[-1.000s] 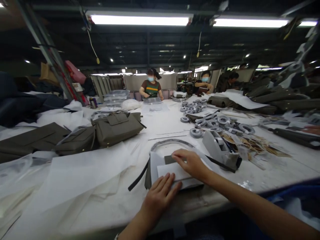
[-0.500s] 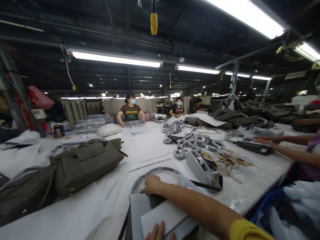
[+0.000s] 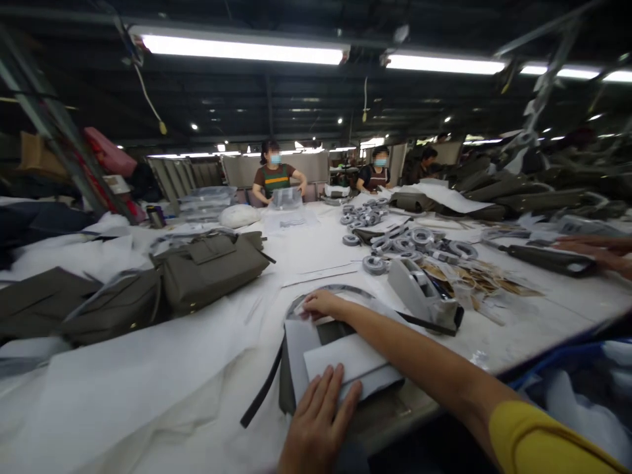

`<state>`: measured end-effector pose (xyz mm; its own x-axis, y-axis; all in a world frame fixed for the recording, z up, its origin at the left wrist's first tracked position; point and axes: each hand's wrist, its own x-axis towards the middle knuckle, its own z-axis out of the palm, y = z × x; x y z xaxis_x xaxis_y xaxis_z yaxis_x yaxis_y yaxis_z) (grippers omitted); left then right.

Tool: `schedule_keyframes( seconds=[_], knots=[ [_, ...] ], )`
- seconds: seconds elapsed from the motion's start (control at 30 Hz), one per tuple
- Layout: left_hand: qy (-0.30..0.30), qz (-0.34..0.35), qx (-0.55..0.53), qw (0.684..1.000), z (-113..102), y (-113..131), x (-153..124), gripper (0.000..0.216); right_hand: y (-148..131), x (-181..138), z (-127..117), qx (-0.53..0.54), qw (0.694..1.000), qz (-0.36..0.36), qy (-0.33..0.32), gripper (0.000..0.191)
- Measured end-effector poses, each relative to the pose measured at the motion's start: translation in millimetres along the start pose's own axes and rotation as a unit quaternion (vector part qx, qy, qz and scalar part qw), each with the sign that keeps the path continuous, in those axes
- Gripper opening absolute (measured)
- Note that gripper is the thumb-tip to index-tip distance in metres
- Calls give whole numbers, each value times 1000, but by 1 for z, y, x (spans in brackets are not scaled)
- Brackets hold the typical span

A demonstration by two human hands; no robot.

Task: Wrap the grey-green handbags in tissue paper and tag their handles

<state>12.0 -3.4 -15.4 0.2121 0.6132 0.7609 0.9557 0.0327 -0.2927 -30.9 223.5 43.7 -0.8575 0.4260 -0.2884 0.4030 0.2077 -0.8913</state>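
Note:
My left hand (image 3: 320, 419) lies flat with fingers stretched out on the near edge of white paper (image 3: 345, 359) folded over a dark olive leather piece (image 3: 332, 332) on the table. My right hand (image 3: 320, 304) reaches forward over that piece and presses its curled fingers on the far corner of the paper, beside a curved grey strap (image 3: 330, 290). A dark strap (image 3: 261, 391) trails off the piece to the left. A grey tape dispenser (image 3: 423, 295) stands just right of my right arm.
Olive bags (image 3: 210, 266) lie on white sheets at the left. Rolls of grey tape (image 3: 405, 242) and brown scraps (image 3: 474, 276) cover the table's right half. Another person's hand (image 3: 600, 253) rests on a dark strap at the far right. Two masked people work at the table's far end.
The view has dipped back down, so my left hand shows fully again on the paper. My right hand stays at the paper's far corner. The person at the far end has lifted a clear bag.

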Motion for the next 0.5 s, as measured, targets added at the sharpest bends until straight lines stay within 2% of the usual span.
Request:
schedule_keyframes(
  seconds=[0.13, 0.23, 0.3, 0.33, 0.37, 0.43, 0.5],
  knots=[
    [-1, -35, -15, 999, -3, 3, 7, 37, -2, -7, -11, 74, 997, -32, -12, 24],
    [-18, -54, -14, 998, -4, 2, 9, 32, -8, -22, -14, 89, 994, -62, -18, 40],
    [-51, -48, -10, 998, -8, 1, 9, 30, -9, -37, -8, 73, 992, -99, -12, 49],
    [-77, -38, -9, 996, -11, 0, 8, 30, -8, -44, -4, 52, 990, -129, 2, 48],
    [-110, -24, -10, 994, -15, -2, 8, 32, -3, -50, 0, -26, 981, -190, 37, 42],
    [-177, 1, 4, 984, -23, -6, 10, 35, 14, -55, 10, -149, 941, -289, 88, 27],
    [-242, 38, 33, 969, -35, -12, 15, 37, 37, -52, 18, -200, 907, -355, 108, 19]
  ],
)
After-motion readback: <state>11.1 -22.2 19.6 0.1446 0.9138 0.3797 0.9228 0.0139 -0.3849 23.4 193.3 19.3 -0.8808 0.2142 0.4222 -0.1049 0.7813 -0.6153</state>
